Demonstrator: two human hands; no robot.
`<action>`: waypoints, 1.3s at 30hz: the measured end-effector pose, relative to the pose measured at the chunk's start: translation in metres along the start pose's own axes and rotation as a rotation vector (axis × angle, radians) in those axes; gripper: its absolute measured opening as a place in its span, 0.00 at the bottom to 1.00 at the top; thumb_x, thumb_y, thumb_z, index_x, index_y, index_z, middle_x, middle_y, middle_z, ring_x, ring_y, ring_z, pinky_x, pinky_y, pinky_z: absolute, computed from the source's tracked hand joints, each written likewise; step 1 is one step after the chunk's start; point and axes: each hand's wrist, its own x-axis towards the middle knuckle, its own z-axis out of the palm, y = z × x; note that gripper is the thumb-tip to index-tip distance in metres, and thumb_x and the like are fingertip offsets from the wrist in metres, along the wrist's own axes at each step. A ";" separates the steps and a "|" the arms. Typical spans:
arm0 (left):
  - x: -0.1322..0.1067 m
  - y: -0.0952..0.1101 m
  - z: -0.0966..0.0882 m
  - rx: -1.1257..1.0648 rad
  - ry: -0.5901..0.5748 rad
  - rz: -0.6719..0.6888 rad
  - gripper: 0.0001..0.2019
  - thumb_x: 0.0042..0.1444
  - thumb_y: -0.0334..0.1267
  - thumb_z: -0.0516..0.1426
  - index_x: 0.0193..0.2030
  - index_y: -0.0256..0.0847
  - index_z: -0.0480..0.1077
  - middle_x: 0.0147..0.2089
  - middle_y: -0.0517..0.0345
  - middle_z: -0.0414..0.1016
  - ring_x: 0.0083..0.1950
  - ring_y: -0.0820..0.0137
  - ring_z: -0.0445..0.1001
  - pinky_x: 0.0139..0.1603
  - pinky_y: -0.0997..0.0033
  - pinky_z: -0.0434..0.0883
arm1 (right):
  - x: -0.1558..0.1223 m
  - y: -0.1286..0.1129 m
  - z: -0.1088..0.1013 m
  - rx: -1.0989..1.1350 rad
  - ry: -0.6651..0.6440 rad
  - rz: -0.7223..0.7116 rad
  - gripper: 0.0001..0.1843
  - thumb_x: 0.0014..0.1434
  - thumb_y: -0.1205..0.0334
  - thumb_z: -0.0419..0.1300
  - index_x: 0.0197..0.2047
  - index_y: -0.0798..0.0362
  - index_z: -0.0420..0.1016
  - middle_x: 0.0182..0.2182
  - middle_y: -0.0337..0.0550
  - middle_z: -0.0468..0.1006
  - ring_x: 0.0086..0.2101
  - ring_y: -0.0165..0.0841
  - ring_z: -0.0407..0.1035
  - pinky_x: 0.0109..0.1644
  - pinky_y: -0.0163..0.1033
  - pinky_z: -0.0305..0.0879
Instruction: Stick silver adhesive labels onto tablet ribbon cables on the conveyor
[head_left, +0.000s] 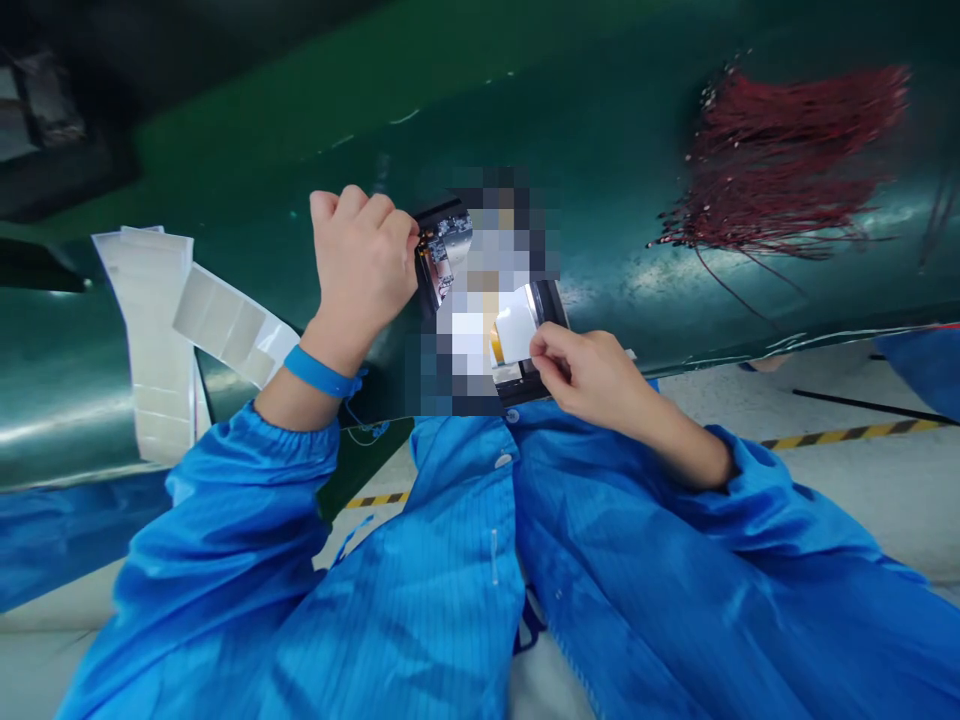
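Note:
An opened flat electronic device [556, 303] with a black frame lies near the front edge of the bench, its middle blurred out by large pixels. Its circuit board [455, 232] shows at the upper left, and a white flat piece [517, 325] beside an orange strip [496, 343] at the lower right. My left hand [365, 250] is closed at the device's left edge; its fingertips are mostly hidden. At the lower right, my right hand [592, 372] pinches thumb and forefinger together at the white piece's edge. What either hand grips is unclear.
Label-like pale sheets [161, 340] lie on the green bench [300, 190] at left. A bundle of thin dark red wires [802, 150] lies at right. A blue wrist strap [319, 372] with a cord circles my left wrist. Dark equipment [67, 130] occupies the upper left.

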 end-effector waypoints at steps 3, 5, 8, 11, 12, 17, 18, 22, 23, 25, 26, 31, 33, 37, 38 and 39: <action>0.002 0.003 -0.001 -0.007 -0.002 -0.003 0.28 0.74 0.62 0.43 0.46 0.42 0.75 0.47 0.48 0.71 0.57 0.55 0.55 0.68 0.42 0.43 | 0.000 0.001 0.000 -0.002 -0.003 -0.004 0.05 0.66 0.63 0.54 0.40 0.49 0.70 0.23 0.34 0.71 0.23 0.31 0.63 0.34 0.39 0.45; 0.004 0.006 -0.003 0.011 -0.012 -0.005 0.27 0.74 0.61 0.44 0.45 0.43 0.74 0.45 0.49 0.69 0.55 0.56 0.55 0.67 0.43 0.44 | 0.000 0.002 0.001 0.001 0.003 -0.011 0.05 0.66 0.63 0.54 0.40 0.49 0.71 0.24 0.34 0.71 0.23 0.30 0.63 0.34 0.39 0.45; 0.008 0.017 -0.006 0.133 -0.072 -0.067 0.24 0.75 0.55 0.44 0.47 0.42 0.74 0.46 0.46 0.69 0.54 0.55 0.55 0.64 0.42 0.47 | 0.000 0.003 0.001 0.010 0.013 -0.018 0.05 0.66 0.63 0.54 0.40 0.49 0.71 0.24 0.34 0.71 0.23 0.30 0.62 0.34 0.39 0.46; 0.012 0.028 -0.008 0.222 -0.137 -0.149 0.22 0.74 0.51 0.44 0.49 0.38 0.73 0.49 0.43 0.69 0.57 0.53 0.55 0.64 0.40 0.47 | 0.000 0.003 0.001 0.010 0.017 -0.025 0.04 0.66 0.63 0.54 0.40 0.49 0.71 0.23 0.34 0.71 0.23 0.31 0.62 0.34 0.39 0.46; 0.013 0.029 -0.008 0.217 -0.147 -0.164 0.23 0.73 0.52 0.45 0.50 0.38 0.73 0.51 0.42 0.69 0.58 0.52 0.55 0.65 0.40 0.46 | 0.000 0.003 0.001 0.012 0.019 -0.027 0.04 0.66 0.63 0.54 0.40 0.49 0.70 0.23 0.34 0.71 0.24 0.31 0.62 0.34 0.39 0.46; 0.013 0.008 0.001 0.121 -0.062 -0.100 0.29 0.73 0.62 0.43 0.49 0.39 0.72 0.50 0.45 0.69 0.56 0.55 0.56 0.66 0.43 0.46 | 0.000 0.004 0.001 0.031 0.017 -0.036 0.05 0.67 0.63 0.53 0.40 0.49 0.70 0.24 0.34 0.71 0.23 0.30 0.62 0.34 0.39 0.46; 0.012 0.002 0.003 0.095 -0.036 -0.058 0.29 0.72 0.63 0.43 0.48 0.40 0.72 0.49 0.47 0.69 0.55 0.56 0.56 0.66 0.43 0.47 | 0.000 0.004 0.001 0.033 0.016 -0.036 0.05 0.67 0.63 0.53 0.40 0.49 0.70 0.24 0.35 0.71 0.23 0.30 0.62 0.34 0.39 0.46; 0.010 -0.008 -0.003 0.025 0.007 0.086 0.31 0.72 0.66 0.44 0.44 0.41 0.75 0.43 0.47 0.71 0.51 0.56 0.56 0.65 0.41 0.48 | 0.000 0.004 0.000 0.033 0.004 -0.034 0.04 0.66 0.63 0.54 0.40 0.49 0.70 0.24 0.35 0.72 0.25 0.31 0.63 0.35 0.39 0.47; 0.010 -0.006 -0.007 0.035 -0.003 0.105 0.31 0.73 0.66 0.44 0.44 0.41 0.75 0.43 0.46 0.71 0.51 0.56 0.56 0.64 0.40 0.49 | 0.000 0.004 0.000 0.033 0.003 -0.035 0.04 0.66 0.63 0.54 0.40 0.49 0.70 0.24 0.35 0.72 0.25 0.31 0.64 0.35 0.39 0.47; 0.012 0.001 -0.016 0.072 -0.051 0.114 0.31 0.73 0.65 0.44 0.45 0.41 0.77 0.42 0.46 0.71 0.50 0.56 0.56 0.62 0.40 0.51 | 0.000 0.003 -0.001 0.031 0.003 -0.036 0.05 0.66 0.63 0.53 0.40 0.49 0.70 0.25 0.35 0.72 0.25 0.31 0.63 0.35 0.39 0.47; 0.013 0.005 -0.021 0.091 -0.076 0.104 0.32 0.73 0.65 0.44 0.45 0.40 0.77 0.42 0.46 0.71 0.50 0.56 0.56 0.62 0.40 0.51 | 0.000 0.003 -0.001 0.031 0.003 -0.036 0.05 0.66 0.63 0.53 0.40 0.49 0.70 0.25 0.35 0.72 0.25 0.31 0.63 0.35 0.39 0.47; 0.018 0.009 -0.031 0.189 -0.139 0.211 0.40 0.72 0.67 0.32 0.46 0.41 0.77 0.40 0.44 0.68 0.48 0.56 0.55 0.58 0.43 0.53 | 0.000 0.004 -0.002 0.040 0.006 -0.033 0.04 0.66 0.63 0.54 0.40 0.49 0.70 0.25 0.36 0.73 0.25 0.32 0.65 0.35 0.38 0.48; 0.019 0.006 -0.030 0.215 -0.122 0.270 0.43 0.72 0.67 0.28 0.46 0.42 0.77 0.39 0.45 0.68 0.47 0.56 0.55 0.57 0.44 0.53 | 0.000 0.005 -0.001 0.046 0.007 -0.037 0.04 0.66 0.63 0.54 0.40 0.49 0.70 0.25 0.36 0.73 0.25 0.32 0.64 0.35 0.38 0.48; 0.020 0.004 -0.030 0.276 -0.141 0.290 0.41 0.74 0.62 0.29 0.49 0.40 0.78 0.41 0.42 0.70 0.48 0.55 0.57 0.55 0.45 0.53 | -0.001 0.006 -0.001 0.047 0.009 -0.041 0.05 0.66 0.63 0.53 0.40 0.49 0.70 0.25 0.36 0.73 0.25 0.31 0.64 0.35 0.39 0.48; 0.020 0.005 -0.031 0.305 -0.157 0.290 0.39 0.75 0.59 0.30 0.49 0.39 0.78 0.41 0.41 0.70 0.48 0.54 0.57 0.54 0.45 0.53 | -0.001 0.006 -0.001 0.047 0.008 -0.041 0.05 0.66 0.63 0.53 0.40 0.49 0.70 0.25 0.36 0.73 0.25 0.31 0.64 0.35 0.39 0.48; 0.020 0.006 -0.032 0.332 -0.170 0.285 0.38 0.76 0.57 0.32 0.49 0.38 0.78 0.41 0.40 0.70 0.48 0.54 0.57 0.53 0.44 0.54 | -0.001 0.005 -0.001 0.049 0.007 -0.042 0.05 0.66 0.63 0.53 0.39 0.49 0.69 0.25 0.36 0.73 0.25 0.31 0.64 0.35 0.39 0.48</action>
